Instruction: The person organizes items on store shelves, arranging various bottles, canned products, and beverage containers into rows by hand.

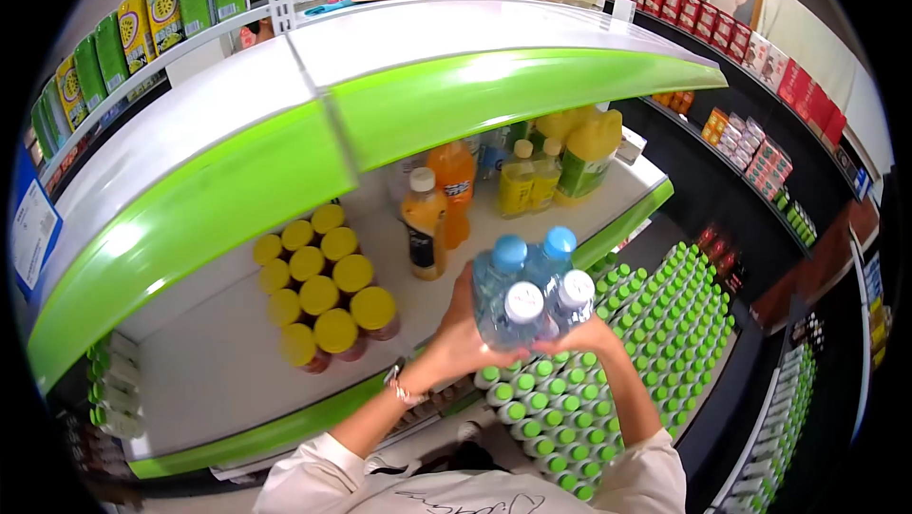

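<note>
Between my two hands is a tight group of clear plastic bottles (503,276), two with blue caps at the far side and two with white caps nearer me. My left hand (461,338) is wrapped round their left side and lower front. From the right and below, my right hand (578,335) grips the same bottles. The group hangs just in front of the shelf edge. Past it on the white shelf (214,352) stand an orange drink bottle (425,229) with a white cap and a larger orange soda bottle (454,181).
Left on the shelf are several yellow-lidded jars (323,291). Yellow drink bottles (530,177) stand at the back right. A green-edged canopy (494,86) overhangs the shelf. Green-capped bottles (655,333) fill the floor area at right. Side shelves (731,58) hold boxed goods.
</note>
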Tool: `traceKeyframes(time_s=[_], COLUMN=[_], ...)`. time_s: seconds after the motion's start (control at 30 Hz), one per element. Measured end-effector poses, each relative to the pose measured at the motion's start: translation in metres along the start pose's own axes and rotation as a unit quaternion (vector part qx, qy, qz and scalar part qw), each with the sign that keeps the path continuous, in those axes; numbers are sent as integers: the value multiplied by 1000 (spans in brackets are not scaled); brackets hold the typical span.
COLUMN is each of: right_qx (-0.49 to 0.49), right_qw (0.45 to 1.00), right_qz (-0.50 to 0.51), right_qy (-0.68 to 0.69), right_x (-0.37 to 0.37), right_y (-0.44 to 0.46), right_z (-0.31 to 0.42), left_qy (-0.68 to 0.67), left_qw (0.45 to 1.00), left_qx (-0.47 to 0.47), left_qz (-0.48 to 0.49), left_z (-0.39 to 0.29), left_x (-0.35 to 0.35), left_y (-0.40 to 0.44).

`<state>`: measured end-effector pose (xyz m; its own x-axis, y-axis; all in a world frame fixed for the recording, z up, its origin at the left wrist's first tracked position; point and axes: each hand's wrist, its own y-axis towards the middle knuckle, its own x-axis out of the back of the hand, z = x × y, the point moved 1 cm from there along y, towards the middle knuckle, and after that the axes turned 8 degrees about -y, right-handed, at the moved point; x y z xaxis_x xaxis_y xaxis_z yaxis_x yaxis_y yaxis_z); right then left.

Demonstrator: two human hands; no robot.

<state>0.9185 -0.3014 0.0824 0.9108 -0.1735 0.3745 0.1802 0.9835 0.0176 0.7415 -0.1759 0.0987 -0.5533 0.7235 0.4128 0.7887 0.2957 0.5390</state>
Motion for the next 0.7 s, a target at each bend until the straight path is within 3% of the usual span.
traceKeyframes(time_s=[0.03,0.13,0.17,0.2,0.27,0.37,0.47,0.6,0.7], right_qx=[7,21,57,27,19,99,105,59,103], right_qw=[1000,996,994,994,987,993,989,991,984], right_qz=[15,45,64,97,98,56,86,108,121], right_qy=[0,74,65,31,127,-29,55,49,80], right_x=[21,69,82,92,103,106,103,106,104], right_y=[15,58,76,92,113,131,143,162,176], right_z=[-8,-34,-47,-54,-64,-72,-72,-95,-106], left_qy=[77,-145,-158,-167,-128,-171,-168,-135,-120], left_qw=[997,984,980,975,975,963,958,957,964], left_qx=[-9,85,95,106,122,134,125,125,111], left_qz=[16,-61,-81,-101,-135,-158,-195,-222,-210], left_z=[6,40,51,63,79,89,102,115,119], left_x=[-6,-24,-31,-36,-41,-43,-44,-49,-44], left_y=[18,61,71,78,86,98,97,92,93])
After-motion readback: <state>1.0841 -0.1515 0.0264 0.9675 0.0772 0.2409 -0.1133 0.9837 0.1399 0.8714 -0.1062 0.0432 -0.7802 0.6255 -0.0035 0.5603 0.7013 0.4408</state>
